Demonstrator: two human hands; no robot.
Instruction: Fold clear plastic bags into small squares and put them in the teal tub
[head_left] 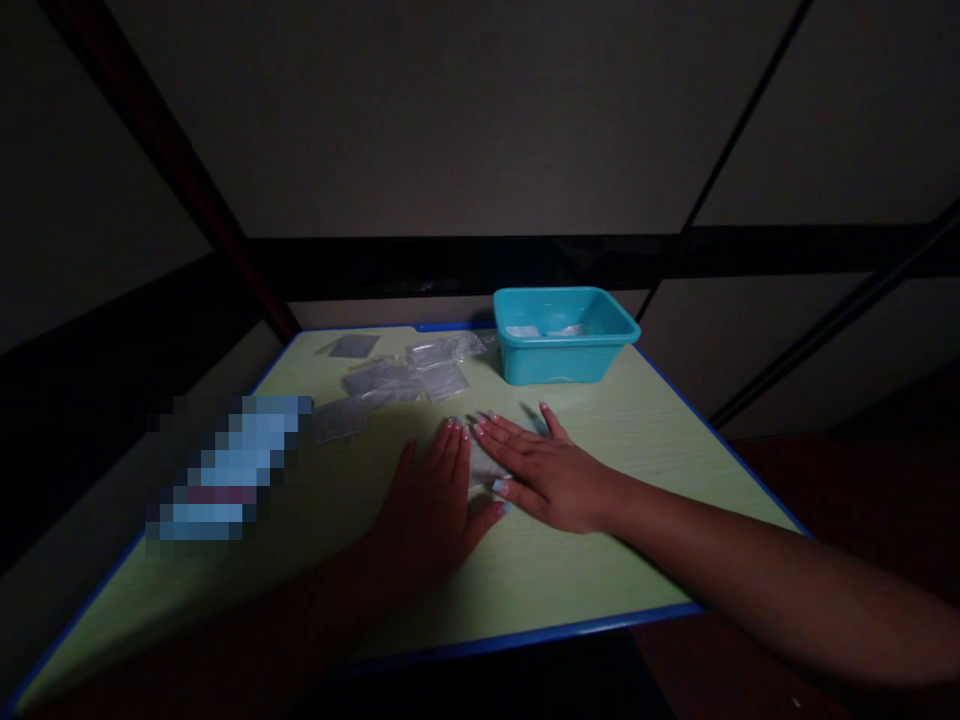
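Both hands lie palm down around a small pale packet [486,468] on the table, which looks like a clear plastic sleeve. My left hand [439,490] rests along its left side, fingers stretched out and pointing away from me. From the right, my right hand [544,470] lies flat over much of the packet, with its fingers extended. The fingertips of the two hands nearly meet at the far edge. Most of the packet is hidden under the hands, so its contents cannot be made out.
Several clear plastic packets [382,382] lie scattered at the table's back left. A turquoise plastic basket [559,360] with whitish packets inside stands at the back right. At the left edge is a pixelated blue object [240,460]. The pale green table [637,560] has a blue rim.
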